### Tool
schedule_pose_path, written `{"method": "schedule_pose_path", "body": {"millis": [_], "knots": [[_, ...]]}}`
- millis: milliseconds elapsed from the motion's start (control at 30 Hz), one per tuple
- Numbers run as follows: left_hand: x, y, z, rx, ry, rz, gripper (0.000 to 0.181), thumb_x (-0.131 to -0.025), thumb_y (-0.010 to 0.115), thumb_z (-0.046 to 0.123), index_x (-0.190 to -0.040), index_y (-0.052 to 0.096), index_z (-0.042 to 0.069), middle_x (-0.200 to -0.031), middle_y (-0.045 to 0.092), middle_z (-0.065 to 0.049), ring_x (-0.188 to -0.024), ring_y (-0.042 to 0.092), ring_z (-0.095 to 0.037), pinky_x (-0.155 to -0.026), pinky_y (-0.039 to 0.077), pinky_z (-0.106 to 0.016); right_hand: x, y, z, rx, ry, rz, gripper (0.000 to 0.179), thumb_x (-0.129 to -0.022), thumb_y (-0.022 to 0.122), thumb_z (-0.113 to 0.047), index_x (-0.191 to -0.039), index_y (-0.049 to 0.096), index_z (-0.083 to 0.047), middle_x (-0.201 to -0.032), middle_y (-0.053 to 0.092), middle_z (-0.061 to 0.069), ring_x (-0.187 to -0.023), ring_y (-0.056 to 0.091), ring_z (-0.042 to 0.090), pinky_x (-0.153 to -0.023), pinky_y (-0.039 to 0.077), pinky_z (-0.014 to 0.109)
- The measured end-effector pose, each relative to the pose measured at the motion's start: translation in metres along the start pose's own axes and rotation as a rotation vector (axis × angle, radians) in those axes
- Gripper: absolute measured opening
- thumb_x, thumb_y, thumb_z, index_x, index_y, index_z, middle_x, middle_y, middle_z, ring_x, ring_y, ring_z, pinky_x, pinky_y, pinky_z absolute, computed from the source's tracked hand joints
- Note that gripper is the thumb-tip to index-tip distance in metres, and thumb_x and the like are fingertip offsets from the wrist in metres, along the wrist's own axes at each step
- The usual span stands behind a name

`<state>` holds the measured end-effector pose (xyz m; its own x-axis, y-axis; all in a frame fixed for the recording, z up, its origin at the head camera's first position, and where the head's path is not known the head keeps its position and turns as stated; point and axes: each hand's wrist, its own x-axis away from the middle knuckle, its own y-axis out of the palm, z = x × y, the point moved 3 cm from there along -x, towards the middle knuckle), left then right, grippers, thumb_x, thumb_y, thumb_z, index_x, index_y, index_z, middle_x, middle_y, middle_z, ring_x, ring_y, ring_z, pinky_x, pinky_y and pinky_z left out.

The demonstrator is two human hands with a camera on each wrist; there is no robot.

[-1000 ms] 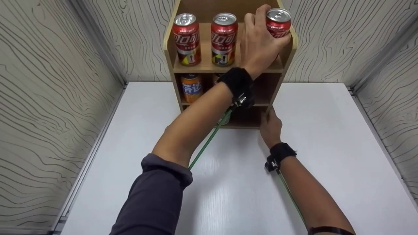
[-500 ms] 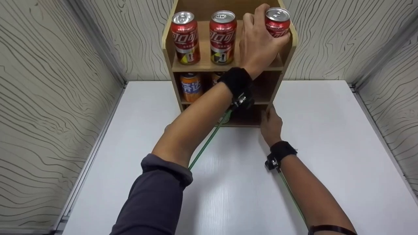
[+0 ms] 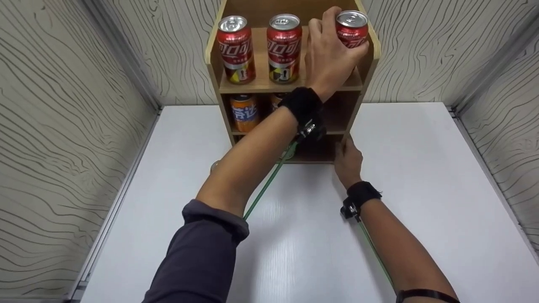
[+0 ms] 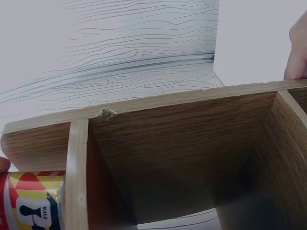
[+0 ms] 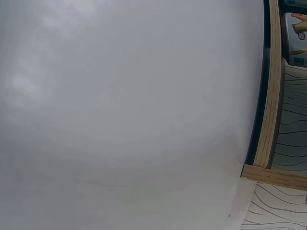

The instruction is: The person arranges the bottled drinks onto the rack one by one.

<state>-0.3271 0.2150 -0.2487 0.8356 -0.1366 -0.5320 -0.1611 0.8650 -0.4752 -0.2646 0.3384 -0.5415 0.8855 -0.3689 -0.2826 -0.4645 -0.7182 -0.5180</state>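
In the head view my left hand [image 3: 330, 52] reaches across and grips a red cola can [image 3: 352, 31] at the right end of the top tier of a small wooden shelf [image 3: 290, 87]. The lower part of that can is hidden by the hand; in the left wrist view its yellow and red base [image 4: 36, 206] is down at the tier board. Two more red cola cans, a left one [image 3: 236, 50] and a middle one [image 3: 284, 50], stand upright on the same tier. My right hand [image 3: 348, 164] holds the shelf's right side panel near its bottom.
An orange soda can [image 3: 244, 113] stands on the middle tier, with another [image 3: 278, 100] partly behind my left wrist. A green item [image 3: 289, 152] shows on the bottom tier. A round-edged object [image 3: 214, 165] peeks out beside my left forearm. White tabletop [image 3: 404, 147], patterned walls around.
The shelf, cans and left hand sit slightly further left in the head view. Both hands keep their holds. The round-edged object beside the left forearm shows a little more.
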Motion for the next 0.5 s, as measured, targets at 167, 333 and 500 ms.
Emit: {"method": "schedule_pose_path", "body": {"millis": [167,333,500], "knots": [[-0.0007,-0.0009,-0.0004,-0.010,0.000,0.007,0.079,-0.090,0.081,0.039,-0.154,0.043,0.012,-0.131,0.047,-0.009,-0.120,0.053,-0.012,-0.094,0.046,-0.010,-0.0006,-0.0001,-0.0027,0.015,-0.006,0.001,0.026,-0.112,0.047,-0.018,-0.130,0.059,-0.003,-0.091,0.069,0.019,-0.076,0.057,0.026,-0.066,0.043,0.031],[-0.0012,-0.0005,-0.0014,-0.007,-0.012,0.007,0.079,-0.091,0.081,0.040,-0.154,0.042,0.013,-0.132,0.047,-0.008,-0.120,0.052,-0.011,-0.094,0.046,-0.010,-0.0004,-0.0011,-0.0041,0.019,-0.009,-0.003,0.029,-0.112,0.047,-0.018,-0.134,0.058,-0.003,-0.095,0.070,0.021,-0.079,0.058,0.028,-0.069,0.043,0.033],[-0.0016,0.0008,-0.0028,-0.011,-0.015,0.011,0.080,-0.090,0.082,0.040,-0.155,0.042,0.013,-0.133,0.046,-0.008,-0.120,0.053,-0.011,-0.093,0.046,-0.011,0.0014,-0.0022,-0.0035,0.001,0.009,-0.024,0.039,-0.113,0.046,-0.019,-0.150,0.051,-0.008,-0.114,0.073,0.023,-0.091,0.065,0.032,-0.077,0.049,0.039]]}}
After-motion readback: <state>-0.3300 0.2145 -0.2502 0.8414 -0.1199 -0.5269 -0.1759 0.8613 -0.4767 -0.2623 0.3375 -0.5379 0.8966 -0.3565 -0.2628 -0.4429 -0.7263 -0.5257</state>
